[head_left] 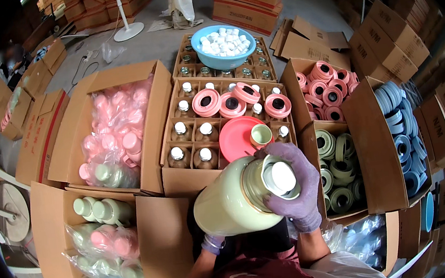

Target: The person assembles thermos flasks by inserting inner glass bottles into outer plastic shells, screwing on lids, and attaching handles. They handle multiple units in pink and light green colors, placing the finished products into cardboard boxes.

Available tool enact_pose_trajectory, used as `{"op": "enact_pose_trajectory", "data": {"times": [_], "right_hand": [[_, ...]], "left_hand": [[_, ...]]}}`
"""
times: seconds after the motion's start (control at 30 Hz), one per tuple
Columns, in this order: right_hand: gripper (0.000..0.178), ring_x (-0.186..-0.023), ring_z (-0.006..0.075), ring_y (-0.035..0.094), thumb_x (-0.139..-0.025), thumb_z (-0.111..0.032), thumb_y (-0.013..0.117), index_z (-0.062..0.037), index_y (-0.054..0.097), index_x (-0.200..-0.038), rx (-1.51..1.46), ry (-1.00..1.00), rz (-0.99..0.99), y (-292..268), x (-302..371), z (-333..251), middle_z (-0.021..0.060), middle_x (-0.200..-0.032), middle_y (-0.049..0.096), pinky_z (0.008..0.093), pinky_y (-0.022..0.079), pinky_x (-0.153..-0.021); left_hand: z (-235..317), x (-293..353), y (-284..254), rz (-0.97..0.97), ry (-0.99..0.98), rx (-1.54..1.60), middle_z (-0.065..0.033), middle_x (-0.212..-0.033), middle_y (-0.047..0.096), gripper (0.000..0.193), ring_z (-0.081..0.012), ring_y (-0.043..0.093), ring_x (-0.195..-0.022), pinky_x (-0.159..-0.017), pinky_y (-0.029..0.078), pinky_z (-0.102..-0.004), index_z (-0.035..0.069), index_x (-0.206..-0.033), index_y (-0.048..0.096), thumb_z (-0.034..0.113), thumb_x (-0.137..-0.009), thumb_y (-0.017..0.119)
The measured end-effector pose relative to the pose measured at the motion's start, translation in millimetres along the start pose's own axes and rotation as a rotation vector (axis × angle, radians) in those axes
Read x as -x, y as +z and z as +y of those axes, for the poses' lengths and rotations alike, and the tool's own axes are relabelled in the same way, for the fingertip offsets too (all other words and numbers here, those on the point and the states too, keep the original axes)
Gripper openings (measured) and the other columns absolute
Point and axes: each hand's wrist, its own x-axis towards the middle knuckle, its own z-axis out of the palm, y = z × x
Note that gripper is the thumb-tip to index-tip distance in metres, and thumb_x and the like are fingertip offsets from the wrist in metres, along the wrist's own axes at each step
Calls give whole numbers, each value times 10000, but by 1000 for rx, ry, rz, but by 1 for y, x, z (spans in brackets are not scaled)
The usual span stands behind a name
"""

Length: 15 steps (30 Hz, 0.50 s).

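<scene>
A pale green thermos flask point(228, 200) is tilted across my front, its mouth toward the right. My right hand point(301, 176), in a purple glove, wraps round the flask's neck, beside the white stopper point(280, 178) in its mouth. My left hand point(213, 243) supports the flask from below; the flask hides most of its fingers. Just beyond, a small green cup point(260, 135) rests on a pink round lid or plate point(232, 138). These lie on a divided carton point(183, 177) of bottles with white stoppers, along with several pink rings point(206, 102) with dark centres.
A blue basin point(224, 62) of white stoppers sits on the farther bottle carton. Left are cartons of bagged pink flasks point(120, 112) and mixed-colour flasks point(111, 209). Right, cartons hold pink, green point(342, 199) and blue rings point(401, 143). Stacked boxes point(248, 4) stand behind.
</scene>
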Motion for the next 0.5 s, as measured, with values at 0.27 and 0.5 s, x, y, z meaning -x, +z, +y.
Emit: {"op": "enact_pose_trajectory", "data": {"times": [0.27, 0.5], "right_hand": [[756, -1012, 325, 650, -461, -301, 882, 26, 636, -1097, -316, -244, -278, 16, -28, 29, 167, -1080, 654, 390, 506, -899], [762, -846, 346, 660, -485, -425, 914, 35, 624, -1020, -411, -330, -527, 17, -50, 30, 217, -928, 655, 487, 498, -884]], "left_hand": [[-24, 4, -21, -14, -13, 2, -141, -1355, 530, 658, -287, 508, -1249, -1077, 384, -402, 59, -1391, 462, 250, -818, 724], [-25, -5, -18, -40, 21, 26, -139, -1352, 533, 651, -283, 511, -1245, -1075, 387, -401, 61, -1391, 462, 250, -824, 719]]}}
